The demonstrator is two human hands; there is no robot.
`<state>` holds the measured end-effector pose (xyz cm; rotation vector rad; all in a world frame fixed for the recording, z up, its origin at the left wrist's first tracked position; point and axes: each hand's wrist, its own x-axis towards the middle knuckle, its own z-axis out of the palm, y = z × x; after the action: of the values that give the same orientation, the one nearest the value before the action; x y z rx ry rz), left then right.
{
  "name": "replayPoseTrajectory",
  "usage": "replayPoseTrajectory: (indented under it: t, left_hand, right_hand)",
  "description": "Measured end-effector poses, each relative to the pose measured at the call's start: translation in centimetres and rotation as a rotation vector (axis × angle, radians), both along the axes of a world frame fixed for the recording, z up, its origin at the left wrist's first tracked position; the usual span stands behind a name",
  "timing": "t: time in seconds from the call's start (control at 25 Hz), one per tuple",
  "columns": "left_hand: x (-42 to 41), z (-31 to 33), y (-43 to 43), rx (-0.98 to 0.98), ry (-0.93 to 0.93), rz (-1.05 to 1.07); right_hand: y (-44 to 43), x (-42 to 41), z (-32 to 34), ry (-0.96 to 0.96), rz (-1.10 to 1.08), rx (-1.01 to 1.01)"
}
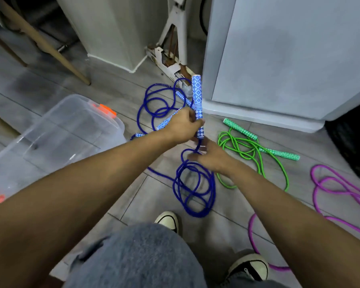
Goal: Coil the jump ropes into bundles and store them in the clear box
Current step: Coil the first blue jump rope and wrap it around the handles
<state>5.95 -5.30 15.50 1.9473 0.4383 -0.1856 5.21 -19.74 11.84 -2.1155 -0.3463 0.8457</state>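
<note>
**Coiling of the blue jump rope.** Gripped one blue handle [196,94] upright in the left hand [183,126], fingers curled round its lower part, probably as a fixed anchor for the winding. Pinched the blue rope [192,190] just below that handle with the right hand [212,157], so that the gathered loops hung together beneath it instead of spilling apart. Noted more blue cord [154,104] and further blue handles loose on the floor [116,92] beyond the hands; could not tell whether one rope or two. Noted a green rope [252,150] and a purple rope [341,192] uncoiled to the right. Found the clear box [56,129] on the floor at the left, near the left arm, with no rope visible inside. Judged the storing not yet begun.
</note>
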Motion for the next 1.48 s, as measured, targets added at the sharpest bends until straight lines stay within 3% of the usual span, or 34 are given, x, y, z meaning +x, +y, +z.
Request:
replayPoseTrajectory:
  t: [0.12, 0.28, 0.36, 0.44, 0.56, 0.68, 0.76, 0.84, 0.92, 1.0, 1.16, 1.2, 1.36, 1.48]
  left_hand:
    - [-0.9, 5.9, -1.2, -0.253, -0.082, 0.136]
    - [-3.0, 13.6, -1.1, -0.490, -0.254, 0.323]
    - [-4.1, 16.7, -0.8, -0.501, -0.303, 0.371]
    - [-5.5, 18.8, -0.8, -0.476, -0.274, 0.390]
    - [-8.1, 20.5, -1.1, -0.415, -0.104, 0.391]
    - [-10.9, 21.5, -1.4, -0.395, 0.178, 0.292]
    - [-12.4, 22.0, -1.6, -0.289, 0.253, 0.210]
    - [-12.8, 22.6, -1.8, -0.056, 0.110, 0.155]
    - [-12.8, 23.9, -2.6, 0.073, -0.168, 0.061]
    - [-13.4, 25.5, -4.7, -0.023, -0.311, -0.147]
    - [-13.9, 25.2, -8.3, -0.347, -0.322, -0.366]
    - [-13.6, 24.8, -8.6, -0.294, -0.363, -0.372]
    - [-11.8, 23.2, -7.2, 0.263, -0.616, -0.312]
    - [-10.3, 21.8, -4.8, 0.358, -0.599, -0.115]
  right_hand:
    - [0.4, -1.3, 5.3, 0.118, -0.207, 0.236]
    - [-3.3, -3.2, 9.9, 0.014, -0.126, 0.114]
    - [-5.2, -4.2, 11.6, -0.060, -0.054, -0.007]
    - [-6.6, -4.8, 14.2, -0.107, -0.203, 0.075]
    - [-7.8, -5.9, 20.7, -0.387, -0.407, 0.185]
    - [-8.3, -7.5, 26.8, -0.547, -0.362, 0.298]
    - [-8.1, -8.8, 29.3, -0.574, -0.307, 0.312]
    - [-7.5, -9.7, 30.6, -0.580, -0.273, 0.305]
    - [-7.3, -10.0, 31.1, -0.573, -0.263, 0.289]
    - [-7.5, -10.1, 31.1, -0.573, -0.267, 0.282]
    - [-9.8, -10.1, 31.3, -0.576, -0.344, 0.298]
    - [-10.6, -10.0, 31.3, -0.579, -0.367, 0.295]
    - [-13.6, -9.1, 30.9, -0.572, -0.394, 0.259]
    - [-15.5, -8.6, 30.8, -0.583, -0.290, 0.100]
